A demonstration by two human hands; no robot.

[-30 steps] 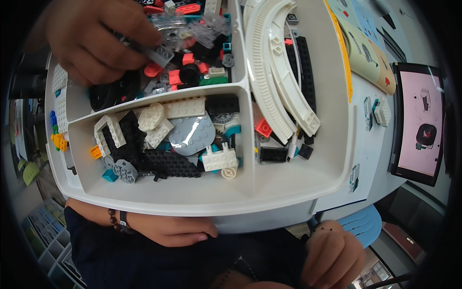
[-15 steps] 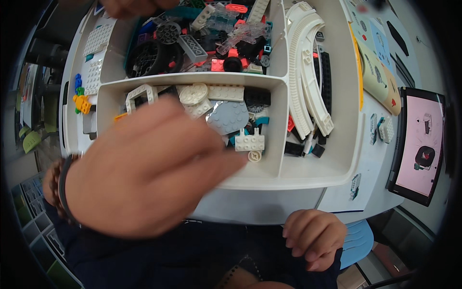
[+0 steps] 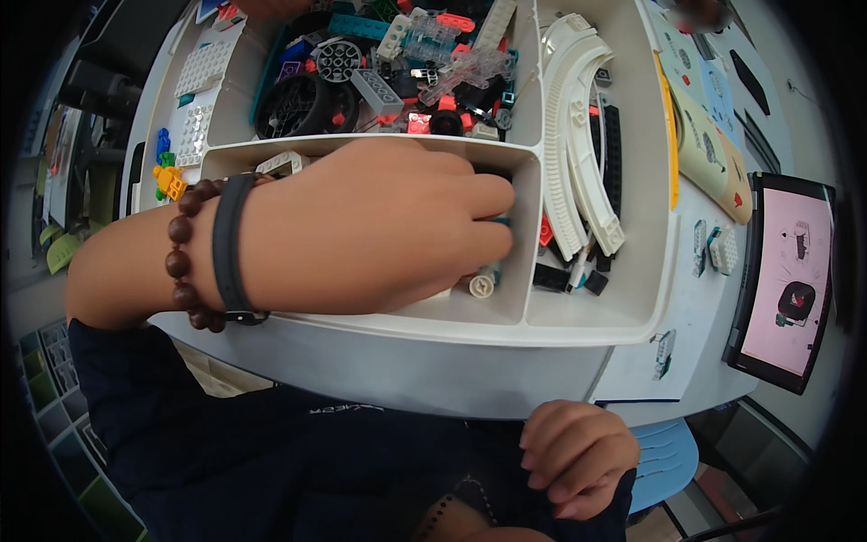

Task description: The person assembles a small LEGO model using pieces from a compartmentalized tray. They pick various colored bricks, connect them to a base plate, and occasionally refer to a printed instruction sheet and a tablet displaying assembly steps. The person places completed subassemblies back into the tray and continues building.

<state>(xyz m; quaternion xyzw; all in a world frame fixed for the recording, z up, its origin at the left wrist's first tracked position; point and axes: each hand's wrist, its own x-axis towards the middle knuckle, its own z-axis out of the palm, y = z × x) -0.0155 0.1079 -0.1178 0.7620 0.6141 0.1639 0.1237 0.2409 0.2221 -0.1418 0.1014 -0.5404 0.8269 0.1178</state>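
Observation:
My left hand (image 3: 397, 226), with a beaded bracelet and a dark band at its wrist, reaches into the front compartment of a white sorting tray (image 3: 596, 330). Its fingers bend down among building bricks, and their tips are hidden, so I cannot see what they hold. A small cream round piece (image 3: 481, 286) lies just below the fingers, and a white frame-shaped brick (image 3: 283, 163) shows behind the wrist. Most of that compartment is covered by the hand. My right hand (image 3: 582, 461) is loosely curled near my body, in front of the table edge, with nothing visible in it.
Mixed bricks and a black wheel (image 3: 293, 107) fill the rear compartment. White curved track pieces (image 3: 578, 135) stand in the right one. Further right are a booklet (image 3: 709, 149), a small brick build (image 3: 722, 250) and a tablet screen (image 3: 786, 271). Another person's hand (image 3: 271, 7) shows at the top.
My left hand has come down into the front compartment and shifted right and away from me, its forearm now showing. The right hand has barely moved. The other person's hand has drawn back.

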